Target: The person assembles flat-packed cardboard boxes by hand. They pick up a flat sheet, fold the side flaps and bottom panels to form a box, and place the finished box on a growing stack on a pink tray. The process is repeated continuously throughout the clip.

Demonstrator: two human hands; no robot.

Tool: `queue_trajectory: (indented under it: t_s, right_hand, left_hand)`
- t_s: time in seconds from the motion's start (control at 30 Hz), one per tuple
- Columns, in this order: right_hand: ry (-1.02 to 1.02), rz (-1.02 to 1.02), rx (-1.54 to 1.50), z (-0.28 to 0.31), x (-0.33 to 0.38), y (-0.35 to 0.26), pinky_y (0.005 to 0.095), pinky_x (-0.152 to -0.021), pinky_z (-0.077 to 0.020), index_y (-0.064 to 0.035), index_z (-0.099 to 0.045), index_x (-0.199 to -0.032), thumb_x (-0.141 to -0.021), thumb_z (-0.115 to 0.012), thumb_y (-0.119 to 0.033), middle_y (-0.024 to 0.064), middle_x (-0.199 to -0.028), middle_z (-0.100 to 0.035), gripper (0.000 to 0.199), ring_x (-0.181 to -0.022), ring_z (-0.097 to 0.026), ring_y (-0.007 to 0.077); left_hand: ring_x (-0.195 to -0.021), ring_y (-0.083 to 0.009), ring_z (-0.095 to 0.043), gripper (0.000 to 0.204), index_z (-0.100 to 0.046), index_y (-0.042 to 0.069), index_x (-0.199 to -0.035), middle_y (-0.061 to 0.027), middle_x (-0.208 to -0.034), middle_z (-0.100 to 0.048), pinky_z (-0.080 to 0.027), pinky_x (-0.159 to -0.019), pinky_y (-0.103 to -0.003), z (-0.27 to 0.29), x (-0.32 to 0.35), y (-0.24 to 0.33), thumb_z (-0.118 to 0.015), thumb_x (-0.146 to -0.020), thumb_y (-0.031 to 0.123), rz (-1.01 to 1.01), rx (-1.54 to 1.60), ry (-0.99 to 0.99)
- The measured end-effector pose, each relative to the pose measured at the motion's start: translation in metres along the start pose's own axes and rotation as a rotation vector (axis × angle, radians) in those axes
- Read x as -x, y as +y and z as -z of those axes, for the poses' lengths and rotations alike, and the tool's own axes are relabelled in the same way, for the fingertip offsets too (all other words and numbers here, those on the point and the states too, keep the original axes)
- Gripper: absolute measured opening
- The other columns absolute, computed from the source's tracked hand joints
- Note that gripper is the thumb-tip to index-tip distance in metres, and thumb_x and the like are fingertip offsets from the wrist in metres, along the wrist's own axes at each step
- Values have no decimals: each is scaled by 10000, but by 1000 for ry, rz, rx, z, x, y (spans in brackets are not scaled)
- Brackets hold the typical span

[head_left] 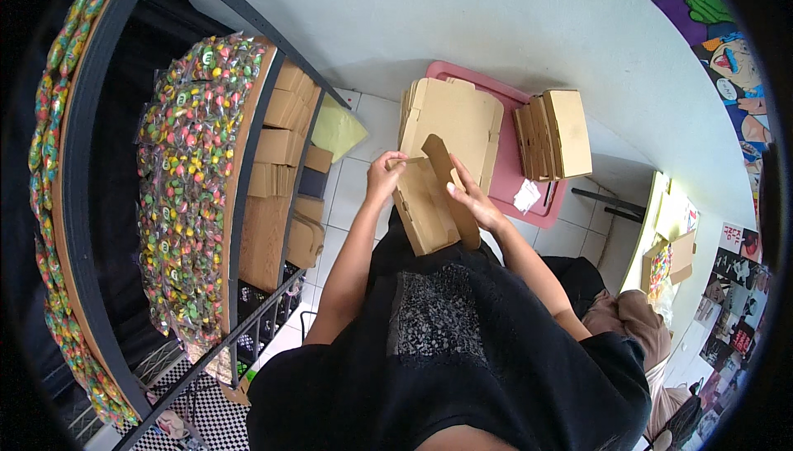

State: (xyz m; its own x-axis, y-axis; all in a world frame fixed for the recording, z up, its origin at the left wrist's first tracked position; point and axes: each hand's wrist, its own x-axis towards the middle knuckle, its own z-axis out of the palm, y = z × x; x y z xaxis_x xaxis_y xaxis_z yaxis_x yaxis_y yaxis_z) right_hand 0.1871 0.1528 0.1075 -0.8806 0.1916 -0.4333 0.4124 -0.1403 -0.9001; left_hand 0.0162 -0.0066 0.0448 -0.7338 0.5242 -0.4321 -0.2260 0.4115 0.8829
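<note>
A small brown cardboard box [421, 218], its lid raised on the right, sits in front of my body just above my lap. My left hand [385, 178] grips its far left corner, fingers closed at the edge. On the other side my right hand [479, 203] holds the lifted lid, with the thumb on top and the other fingers partly hidden behind the cardboard. Inside, the part of the box that shows is bare cardboard. Just beyond it lies a stack of flat cardboard blanks [458, 116] on a pink plastic tray [552, 210].
Folded boxes [566, 133] stand upright at the tray's right, near a crumpled white paper [527, 196]. At left, a black-framed shelf holds many bags of colourful candies [194, 178] and more cardboard boxes [279, 129]. A person's legs [636, 327] and an open box of candies [679, 259] are at right.
</note>
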Motion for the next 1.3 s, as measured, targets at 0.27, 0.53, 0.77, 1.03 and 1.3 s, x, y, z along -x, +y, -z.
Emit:
queue_trajectory:
  t_s: [0.27, 0.53, 0.77, 1.03, 1.3]
  right_hand:
    - [-145, -464, -487, 4, 17, 0, 438, -1100, -312, -128, -134, -1510, -844, -669, -402, 140, -1500, -277, 897, -1375, -301, 276]
    - [-258, -430, -524, 17, 13, 6, 453, -1080, -347, -135, -108, -1511, -854, -657, -426, 137, -1483, -306, 904, -1348, -350, 267]
    - [-446, -190, -600, 10, 48, 54, 451, -1114, -294, -110, -126, -1502, -834, -720, -255, 114, -1518, -237, 905, -1388, -270, 268]
    - [-35, -117, -204, -6, 29, 56, 290, -868, -547, 39, -541, -1226, -962, -553, -187, 104, -1147, -616, 347, -998, -611, 171]
    - [114, -277, 843, -18, 19, 19, 375, -673, -532, 68, -649, -922, -979, -452, -447, 160, -716, -663, 554, -730, -660, 230]
  left_hand:
    - [-832, -166, -610, 476, -669, 125, -1156, -84, -950, -674, -468, -810, -300, 51, -40, -1, -632, -846, 483, 91, -268, -269]
    - [-1231, -188, -464, 648, -412, 45, -1392, -108, -1319, -513, -357, -1028, -332, 54, -37, 39, -542, -916, 466, 221, 14, -567]
    - [-1280, -191, -433, 619, -335, 54, -1439, -97, -1400, -450, -344, -1048, -325, 85, -20, 23, -576, -896, 224, 335, 183, -613]
    - [-1372, -198, -314, 788, -150, 53, -1506, -95, -1520, -278, -296, -1098, -332, 97, -17, 38, -579, -860, 197, 311, 180, -637]
    - [-1388, -208, -287, 772, -140, 49, -1504, -101, -1538, -234, -289, -1106, -342, 102, -15, 39, -567, -894, 250, 307, 154, -690]
